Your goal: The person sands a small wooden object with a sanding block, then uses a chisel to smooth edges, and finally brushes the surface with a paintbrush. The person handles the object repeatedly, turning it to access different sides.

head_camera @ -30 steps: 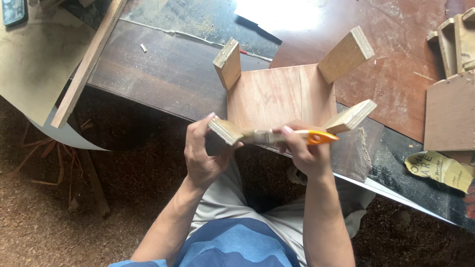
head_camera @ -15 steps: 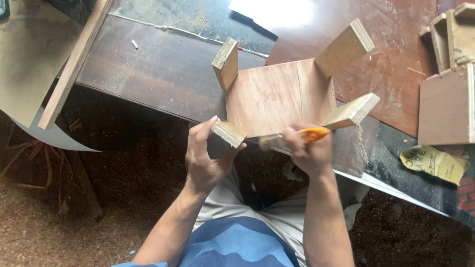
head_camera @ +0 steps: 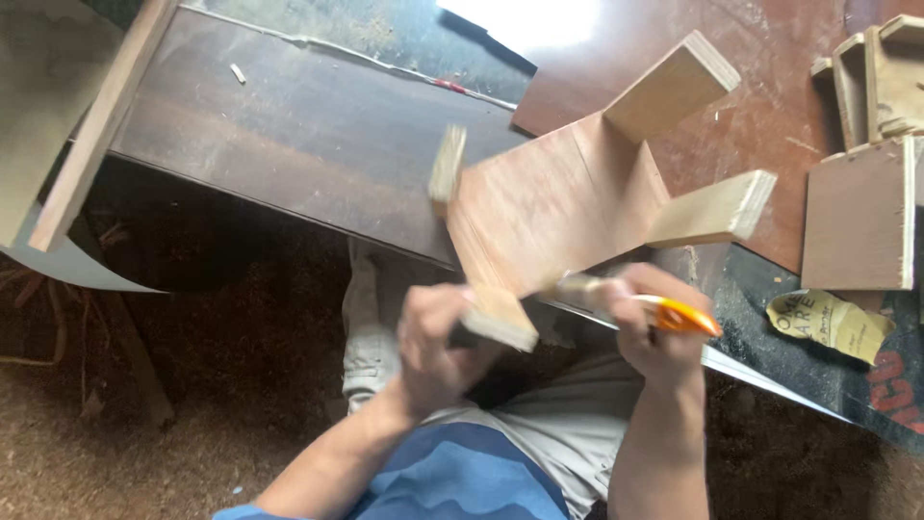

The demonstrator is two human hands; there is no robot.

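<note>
Left hand (head_camera: 438,351) and brush (head_camera: 626,300) motion-blurred.

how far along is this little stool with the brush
Done: all four pale plywood legs stand fixed on the upturned brown plywood stool. In hand: left hand grips the near leg; right hand holds the orange-handled brush against it. Which surfaces are already brushed is unclear.

Single head view, looking steeply down, close over workbench (head_camera: 289,144)
</note>
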